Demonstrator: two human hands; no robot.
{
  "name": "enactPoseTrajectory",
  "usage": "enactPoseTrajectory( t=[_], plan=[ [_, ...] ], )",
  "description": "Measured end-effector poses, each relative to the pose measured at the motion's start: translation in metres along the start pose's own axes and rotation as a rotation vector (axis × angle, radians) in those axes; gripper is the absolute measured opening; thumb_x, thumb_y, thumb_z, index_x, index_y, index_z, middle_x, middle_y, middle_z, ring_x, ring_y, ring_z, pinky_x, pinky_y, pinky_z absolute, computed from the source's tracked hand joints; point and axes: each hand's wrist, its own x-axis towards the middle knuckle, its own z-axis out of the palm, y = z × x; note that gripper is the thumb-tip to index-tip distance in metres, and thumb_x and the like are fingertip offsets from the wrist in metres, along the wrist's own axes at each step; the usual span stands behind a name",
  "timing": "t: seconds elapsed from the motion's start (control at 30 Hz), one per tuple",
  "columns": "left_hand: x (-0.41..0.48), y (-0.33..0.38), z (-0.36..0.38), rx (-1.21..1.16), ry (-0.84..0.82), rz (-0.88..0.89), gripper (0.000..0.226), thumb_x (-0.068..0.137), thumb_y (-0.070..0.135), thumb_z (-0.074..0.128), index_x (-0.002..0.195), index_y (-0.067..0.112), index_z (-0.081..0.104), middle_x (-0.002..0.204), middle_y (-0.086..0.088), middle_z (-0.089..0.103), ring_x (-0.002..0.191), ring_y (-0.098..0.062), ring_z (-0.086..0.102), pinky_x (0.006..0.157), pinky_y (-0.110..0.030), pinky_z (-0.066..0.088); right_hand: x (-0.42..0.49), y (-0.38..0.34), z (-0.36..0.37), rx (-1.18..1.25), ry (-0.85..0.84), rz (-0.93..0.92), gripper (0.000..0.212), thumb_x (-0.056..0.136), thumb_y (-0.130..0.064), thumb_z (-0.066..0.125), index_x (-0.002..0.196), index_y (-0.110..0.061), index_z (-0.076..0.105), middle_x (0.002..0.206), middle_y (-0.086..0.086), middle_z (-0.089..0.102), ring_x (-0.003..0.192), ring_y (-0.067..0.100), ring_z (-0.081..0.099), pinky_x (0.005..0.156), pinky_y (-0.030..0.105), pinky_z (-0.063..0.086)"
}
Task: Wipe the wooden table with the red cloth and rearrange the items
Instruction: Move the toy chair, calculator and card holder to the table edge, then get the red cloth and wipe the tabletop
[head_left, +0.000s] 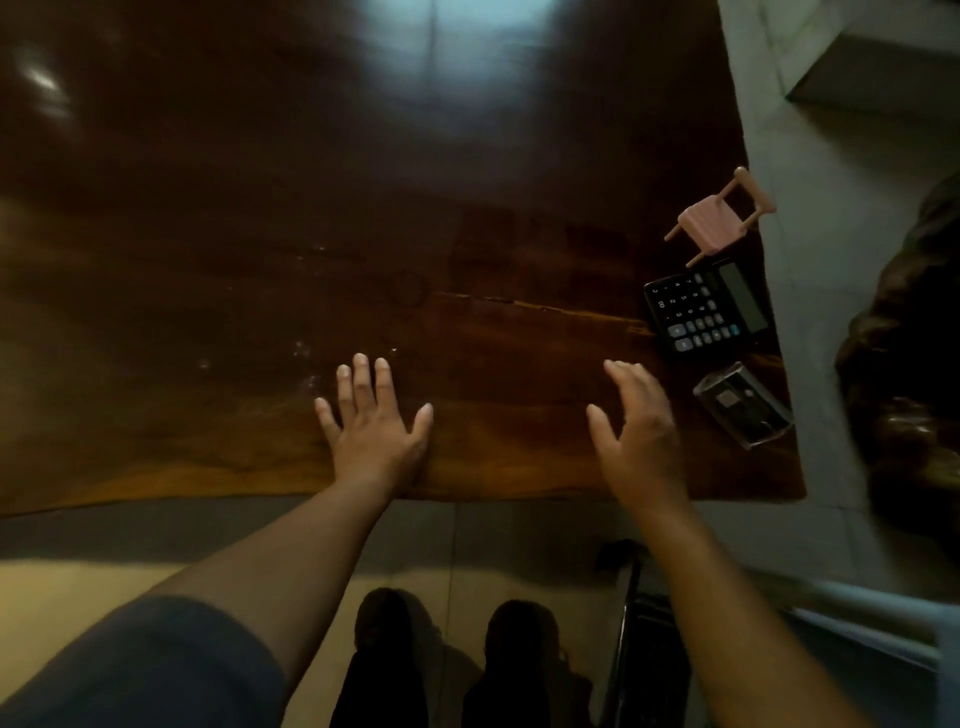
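Fingers spread on both empty hands, left hand (375, 431), right hand (638, 439); calculator (705, 307) key markings blurred.

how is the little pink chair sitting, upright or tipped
Tipped over: the pink chair lies on its side, legs pointing sideways across the table.

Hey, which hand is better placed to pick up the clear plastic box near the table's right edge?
Right, most likely. The right hand hovers open just beside the clear plastic box, while the left hand lies flat on the wooden table farther away and would have to cross over.
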Motion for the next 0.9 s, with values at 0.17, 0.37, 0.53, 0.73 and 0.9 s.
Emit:
enactPoseTrajectory(
  t=[0.17, 0.37, 0.53, 0.73, 0.9],
  plan=[
    [0.006, -0.006, -0.079, 0.069, -0.332, 0.083, 0.08, 0.095, 0.043, 0.052, 0.155, 0.025, 0.003, 0.164, -0.007, -0.004, 0.147, -0.03, 0.014, 0.114, -0.053, 0.025, -0.022, -0.055, -0.006, 0.009, -0.125, 0.002, 0.062, 0.094, -0.026, 0.06, 0.15, -0.024, 0.032, 0.156, 0.0, 0.027, 0.14, 0.016, 0.035, 0.104, 0.029, 0.041],
    [-0.05, -0.01, -0.194, 0.152, -0.009, 0.386, 0.045, 0.096, 0.033, 0.052, 0.137, 0.016, 0.044, 0.134, -0.007, 0.055, 0.117, -0.022, 0.057, 0.095, -0.04, 0.05, -0.022, -0.116, -0.067, -0.066, -0.196, -0.036, 0.065, 0.092, -0.036, 0.062, 0.149, -0.024, 0.033, 0.154, 0.0, 0.031, 0.138, 0.02, 0.038, 0.104, 0.035, 0.044],
    [-0.085, 0.005, -0.269, 0.196, 0.202, 0.504, 0.026, 0.097, 0.036, 0.051, 0.106, 0.013, 0.058, 0.107, -0.008, 0.065, 0.098, -0.025, 0.064, 0.079, -0.038, 0.054, -0.011, -0.162, -0.122, -0.129, -0.141, -0.098, 0.065, 0.09, -0.042, 0.063, 0.147, -0.022, 0.036, 0.149, 0.005, 0.034, 0.134, 0.026, 0.041, 0.103, 0.042, 0.046],
    [-0.101, 0.028, -0.32, 0.197, 0.31, 0.549, 0.043, 0.096, 0.041, 0.049, 0.123, 0.008, 0.05, 0.122, -0.016, 0.055, 0.111, -0.036, 0.055, 0.087, -0.046, 0.048, 0.007, -0.189, -0.159, -0.173, -0.111, -0.184, 0.064, 0.093, -0.044, 0.059, 0.146, -0.017, 0.037, 0.143, 0.011, 0.045, 0.128, 0.028, 0.048, 0.097, 0.04, 0.046],
    [-0.103, 0.038, -0.324, 0.197, 0.385, 0.624, 0.057, 0.09, 0.043, 0.059, 0.134, 0.01, 0.044, 0.138, -0.015, 0.044, 0.121, -0.037, 0.049, 0.093, -0.049, 0.047, 0.008, -0.192, -0.166, -0.191, -0.031, -0.229, 0.066, 0.093, -0.044, 0.059, 0.147, -0.013, 0.035, 0.148, 0.011, 0.039, 0.133, 0.029, 0.041, 0.101, 0.041, 0.042]
  ],
)
